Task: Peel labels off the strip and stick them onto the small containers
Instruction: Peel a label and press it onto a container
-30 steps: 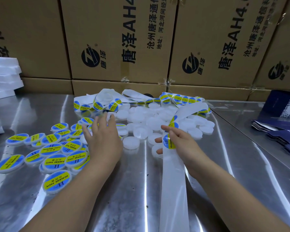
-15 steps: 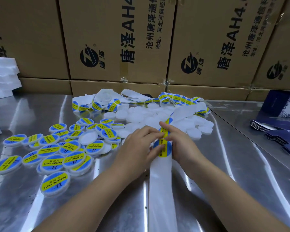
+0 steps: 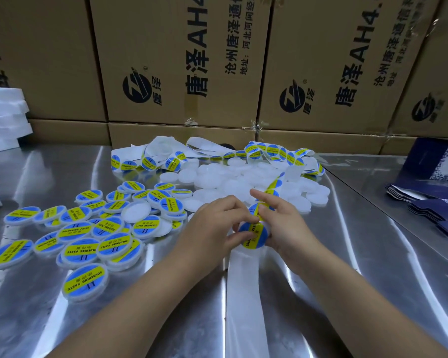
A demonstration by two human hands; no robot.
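Pinching from both sides, the left hand and right hand hold a blue-and-yellow label between their fingertips, over the white strip that runs toward 6 o'clock. Labelled containers lie at 9 o'clock of the hands, and plain white containers at 12.

Two bare forearms and bare hands of one person, seen from the head camera.

The left forearm and the right forearm are uncovered from the bottom edge of the frame to the wrists. They are smooth and narrow steadily toward the hands, and the wide lens makes them look broadest at the bottom edge. The left hand and the right hand are bare too, small and rounded, with soft ridges at the knuckles. The fingers are short and slim with rounded tips, and their nails are too small to make out. Whatever is worn higher up lies outside the frame.
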